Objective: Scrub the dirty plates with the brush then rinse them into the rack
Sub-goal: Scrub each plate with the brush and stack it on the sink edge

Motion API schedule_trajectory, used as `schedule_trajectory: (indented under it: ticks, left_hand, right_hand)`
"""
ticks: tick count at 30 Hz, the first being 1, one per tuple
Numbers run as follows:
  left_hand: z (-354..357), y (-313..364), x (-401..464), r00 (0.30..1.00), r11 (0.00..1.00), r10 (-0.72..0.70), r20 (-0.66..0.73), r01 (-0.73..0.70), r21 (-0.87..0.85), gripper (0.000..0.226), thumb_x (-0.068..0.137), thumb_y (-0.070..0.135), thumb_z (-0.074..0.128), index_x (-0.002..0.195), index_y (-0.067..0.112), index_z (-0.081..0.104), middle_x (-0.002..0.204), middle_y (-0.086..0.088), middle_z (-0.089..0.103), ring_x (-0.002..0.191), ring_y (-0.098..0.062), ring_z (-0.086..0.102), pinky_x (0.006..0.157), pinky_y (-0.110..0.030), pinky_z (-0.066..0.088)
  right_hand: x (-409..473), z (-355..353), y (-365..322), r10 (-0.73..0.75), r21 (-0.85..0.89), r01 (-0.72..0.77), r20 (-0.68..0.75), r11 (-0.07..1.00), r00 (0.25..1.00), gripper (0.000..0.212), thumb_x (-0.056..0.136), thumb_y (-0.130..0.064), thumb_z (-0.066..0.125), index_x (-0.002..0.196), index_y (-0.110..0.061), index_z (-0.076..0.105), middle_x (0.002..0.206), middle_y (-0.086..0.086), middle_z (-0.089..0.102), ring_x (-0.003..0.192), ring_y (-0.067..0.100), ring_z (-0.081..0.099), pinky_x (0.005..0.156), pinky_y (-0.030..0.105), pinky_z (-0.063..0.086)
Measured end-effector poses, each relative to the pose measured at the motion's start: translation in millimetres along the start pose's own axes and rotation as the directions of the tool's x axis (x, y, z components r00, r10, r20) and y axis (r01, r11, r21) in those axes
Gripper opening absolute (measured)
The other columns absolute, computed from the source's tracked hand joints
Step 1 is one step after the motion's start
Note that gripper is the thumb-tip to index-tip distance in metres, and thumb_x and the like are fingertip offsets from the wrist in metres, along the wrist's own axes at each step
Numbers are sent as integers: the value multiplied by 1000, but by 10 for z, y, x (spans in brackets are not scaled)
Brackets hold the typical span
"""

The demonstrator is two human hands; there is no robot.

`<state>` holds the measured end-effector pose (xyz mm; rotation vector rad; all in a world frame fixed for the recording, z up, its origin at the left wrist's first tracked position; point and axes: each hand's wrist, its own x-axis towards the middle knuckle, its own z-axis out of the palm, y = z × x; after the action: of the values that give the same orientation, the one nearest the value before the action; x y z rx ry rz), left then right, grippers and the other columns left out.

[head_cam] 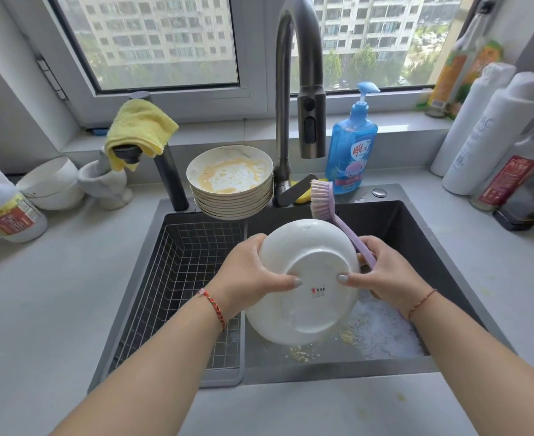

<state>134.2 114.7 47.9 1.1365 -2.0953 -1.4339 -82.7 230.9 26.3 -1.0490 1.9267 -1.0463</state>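
Observation:
I hold a white plate point(303, 247) over the dark sink, its underside turned toward me. My left hand point(250, 272) grips its left rim with the thumb on the base. My right hand point(388, 275) grips the right rim with its thumb on the base, and also holds the handle of the purple brush point(325, 202), whose bristle head sticks up behind the plate. A stack of several dirty plates point(232, 190) with yellow residue on top sits on the sink's back ledge. The wire rack point(180, 269) fills the sink's left part.
The faucet point(309, 114) arches above the sink point(394, 221). A blue soap bottle point(350, 146) stands behind it. Bottles crowd the right counter. A yellow cloth point(140, 127), a mortar point(105, 184), white bowls point(52, 180) and a jug point(4, 209) sit at the left. Foam and crumbs lie on the sink floor.

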Motion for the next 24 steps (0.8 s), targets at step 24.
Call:
schedule_trajectory:
  ticks: [24]
  left_hand:
    - [102,-37,150,962,984,18,-272,31,175,33,68,17,85,83,23,56,83,7,64,78,-12,62,66,-26,53]
  right_hand:
    - [-605,405,-529,-112,-224,97,-54,970,992,46,97,-21,47,128,-55,44,65,-9,63,50,5,50,52,22,41]
